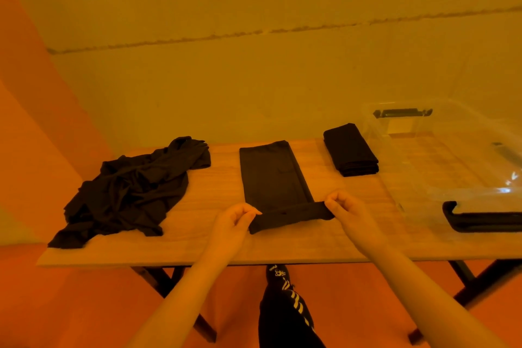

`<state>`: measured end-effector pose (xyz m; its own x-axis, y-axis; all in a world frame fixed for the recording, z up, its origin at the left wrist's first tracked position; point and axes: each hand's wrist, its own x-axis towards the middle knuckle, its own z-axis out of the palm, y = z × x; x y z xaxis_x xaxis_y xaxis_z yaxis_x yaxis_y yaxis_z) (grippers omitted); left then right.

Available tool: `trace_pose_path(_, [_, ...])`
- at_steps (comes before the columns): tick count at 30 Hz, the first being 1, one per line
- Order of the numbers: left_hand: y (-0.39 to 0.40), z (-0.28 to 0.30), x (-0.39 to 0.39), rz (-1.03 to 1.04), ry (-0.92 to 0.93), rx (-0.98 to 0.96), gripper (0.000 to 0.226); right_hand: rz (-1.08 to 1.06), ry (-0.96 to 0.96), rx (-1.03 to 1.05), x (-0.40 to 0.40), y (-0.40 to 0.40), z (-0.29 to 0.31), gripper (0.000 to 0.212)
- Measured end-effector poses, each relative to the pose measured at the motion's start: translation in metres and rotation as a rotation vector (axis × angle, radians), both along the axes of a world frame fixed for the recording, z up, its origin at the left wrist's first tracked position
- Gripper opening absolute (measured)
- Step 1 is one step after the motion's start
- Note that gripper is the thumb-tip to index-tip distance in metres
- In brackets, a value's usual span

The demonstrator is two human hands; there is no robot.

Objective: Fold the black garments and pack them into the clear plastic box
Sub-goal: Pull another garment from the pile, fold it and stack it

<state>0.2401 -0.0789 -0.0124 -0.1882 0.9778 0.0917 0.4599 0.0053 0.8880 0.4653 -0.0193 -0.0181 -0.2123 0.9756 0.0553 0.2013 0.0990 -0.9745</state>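
Note:
A long black garment (pixel 271 172), folded into a narrow strip, lies lengthwise in the middle of the wooden table (pixel 197 246). Its near end is turned up into a small fold. My left hand (pixel 236 222) pinches the left corner of that fold and my right hand (pixel 343 206) pinches the right corner. A crumpled heap of black garments (pixel 132 192) lies at the left. A neatly folded black garment (pixel 350 150) sits right of centre near the back. The clear plastic box (pixel 440 167) with black handles stands at the right, and I see no garment inside it.
The table stands against a plain wall, its near edge just under my forearms. Its dark folding legs (pixel 163 285) show below. My leg in dark trousers with a striped shoe (pixel 282 291) stands under the table on an orange floor.

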Motion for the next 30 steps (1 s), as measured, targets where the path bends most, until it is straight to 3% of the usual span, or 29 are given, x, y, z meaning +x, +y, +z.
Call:
trace_pose_path(7, [0.021,0.027,-0.009,0.081,-0.203,0.018,0.033,-0.003,-0.011,0.095,-0.023,0.022,0.031,0.024])
trace_pose_path(13, [0.096,0.042,-0.029,0.132,-0.115,0.001,0.026,-0.02,-0.079,0.032,-0.051,0.1,0.044,0.02])
trace_pose_path(18, [0.18,0.015,-0.051,0.202,-0.019,-0.034,0.025,-0.051,-0.164,-0.03,-0.079,0.184,0.018,0.019])
trace_pose_path(23, [0.254,-0.03,-0.076,0.262,0.045,-0.138,0.024,-0.065,-0.356,-0.052,-0.106,0.262,-0.017,0.02])
trace_pose_path(26, [0.271,-0.048,-0.083,0.318,0.173,-0.182,0.025,-0.098,-0.701,0.082,-0.113,0.275,-0.032,0.017])
trace_pose_path(28, [0.266,-0.049,-0.085,0.397,0.28,-0.126,0.028,-0.202,-0.843,0.176,-0.109,0.274,-0.04,0.031])
trace_pose_path(30, [0.249,-0.046,-0.078,0.356,0.337,-0.001,0.027,-0.29,-0.844,0.235,-0.101,0.263,-0.041,0.039])
